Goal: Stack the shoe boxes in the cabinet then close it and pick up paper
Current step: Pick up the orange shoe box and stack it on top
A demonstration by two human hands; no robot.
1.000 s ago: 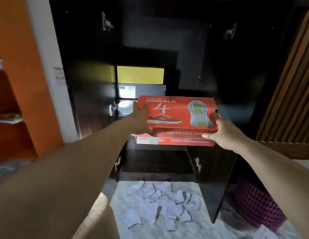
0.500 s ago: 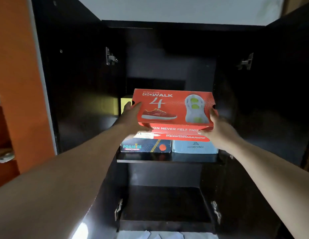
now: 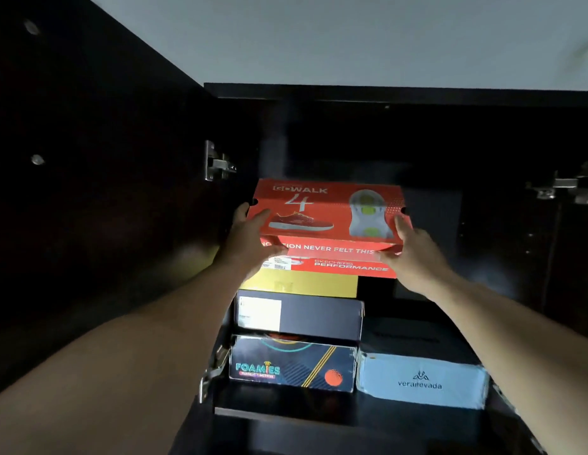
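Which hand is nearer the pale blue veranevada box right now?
Right. The right hand grips the red box's right end, above the veranevada box; the left hand holds its far-left end.

— How does your view read?
— Dim. Your cabinet interior (image 3: 335, 142) is almost black, and detail in the open doors is lost to shadow.
— Where is your light?
— It comes from in front of the cabinet, lighting the box fronts: the red shoe box (image 3: 328, 221) is brightest, and a soft glare sits on the left door (image 3: 194, 254).
— Sharpness?
— Your forearms smear near the bottom edge, and the wide lens bends the cabinet's lines outward.
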